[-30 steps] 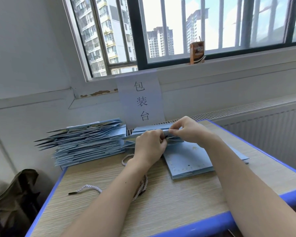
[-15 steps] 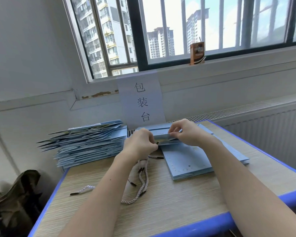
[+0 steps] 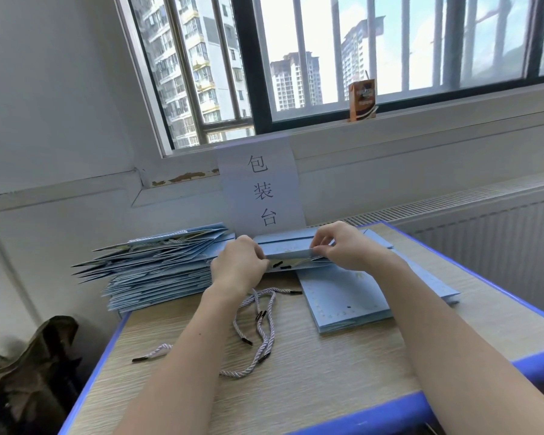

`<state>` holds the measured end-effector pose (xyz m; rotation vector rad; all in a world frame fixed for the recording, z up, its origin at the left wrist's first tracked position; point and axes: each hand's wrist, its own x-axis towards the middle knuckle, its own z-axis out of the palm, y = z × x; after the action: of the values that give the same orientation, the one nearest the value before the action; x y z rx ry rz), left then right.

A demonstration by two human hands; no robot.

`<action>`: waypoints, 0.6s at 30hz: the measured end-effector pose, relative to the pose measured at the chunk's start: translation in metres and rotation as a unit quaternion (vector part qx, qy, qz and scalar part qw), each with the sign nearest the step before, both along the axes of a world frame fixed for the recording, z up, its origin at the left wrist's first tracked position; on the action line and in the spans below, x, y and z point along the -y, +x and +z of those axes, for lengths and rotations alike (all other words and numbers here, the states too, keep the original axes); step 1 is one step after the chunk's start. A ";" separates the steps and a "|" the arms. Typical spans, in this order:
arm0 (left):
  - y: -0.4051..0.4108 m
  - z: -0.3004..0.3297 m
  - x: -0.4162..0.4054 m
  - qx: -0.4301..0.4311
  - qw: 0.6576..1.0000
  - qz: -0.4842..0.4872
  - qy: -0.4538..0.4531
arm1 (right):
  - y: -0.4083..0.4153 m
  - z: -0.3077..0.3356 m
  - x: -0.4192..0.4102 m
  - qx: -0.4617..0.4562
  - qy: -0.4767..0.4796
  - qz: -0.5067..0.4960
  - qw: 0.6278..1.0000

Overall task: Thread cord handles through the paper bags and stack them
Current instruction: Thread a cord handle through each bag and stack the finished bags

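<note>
1. L hand is curled at the left end of a flat light-blue paper bag; fingers pinch the bag's top edge, w/ two black cord tips showing just right of the knuckles.
2. R hand pinches the same bag's top edge further right, thumb under, fingers over the fold.
3. The bag is held just above the table, at the far side, in front of a white paper sign w/ three printed characters.
4. Under and near side of the held bag: a low pile of flat blue bags on the table, right of centre; small dark hole visible on the top one.
5. Left of the hands: a taller, untidy stack of bags, edges fanned out, a bit of twisted cord on top.
6. Loose cords, pale twisted w/ black tips, lie in a tangle on the wood between the forearms; one more cord end sticks out left of the L forearm.
7. Table has wood-grain top, blue rim.
8. Window sill holds a brown drink carton w/ straw. Radiator along the wall at right. Dark bag on the floor at left.
</note>
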<state>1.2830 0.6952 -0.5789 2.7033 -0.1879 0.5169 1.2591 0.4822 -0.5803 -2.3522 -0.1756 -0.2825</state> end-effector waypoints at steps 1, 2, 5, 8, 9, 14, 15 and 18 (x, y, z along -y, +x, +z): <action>0.000 -0.001 0.001 -0.007 1.000 -0.018 -0.015 | 0.000 0.000 0.000 0.001 0.002 0.001 1.000; -0.001 -0.002 0.003 -0.009 0.999 -0.030 -0.021 | -0.001 0.001 0.000 0.002 0.002 0.001 1.000; -0.007 -0.007 0.011 0.001 0.999 -0.042 0.019 | -0.002 0.002 -0.001 0.005 -0.001 0.001 1.000; -0.008 -0.012 0.013 -0.017 0.996 -0.077 0.051 | 0.000 0.000 -0.001 0.000 -0.003 0.003 1.000; -0.008 -0.012 0.012 -0.021 0.994 -0.090 0.051 | 0.000 0.000 -0.001 0.000 -0.002 0.002 1.000; -0.009 -0.010 0.012 0.009 0.990 -0.123 0.070 | 0.001 -0.001 0.000 0.007 0.007 0.000 1.000; -0.009 -0.010 0.013 0.011 0.987 -0.141 0.071 | 0.001 -0.001 0.001 0.006 0.005 0.000 1.000; -0.011 -0.010 0.020 0.000 0.976 -0.212 0.042 | 0.002 -0.002 0.000 0.001 -0.005 0.003 1.000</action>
<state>1.2720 0.6747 -0.5887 2.6303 -0.7806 0.3839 1.2615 0.4818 -0.5824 -2.3611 -0.1842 -0.2816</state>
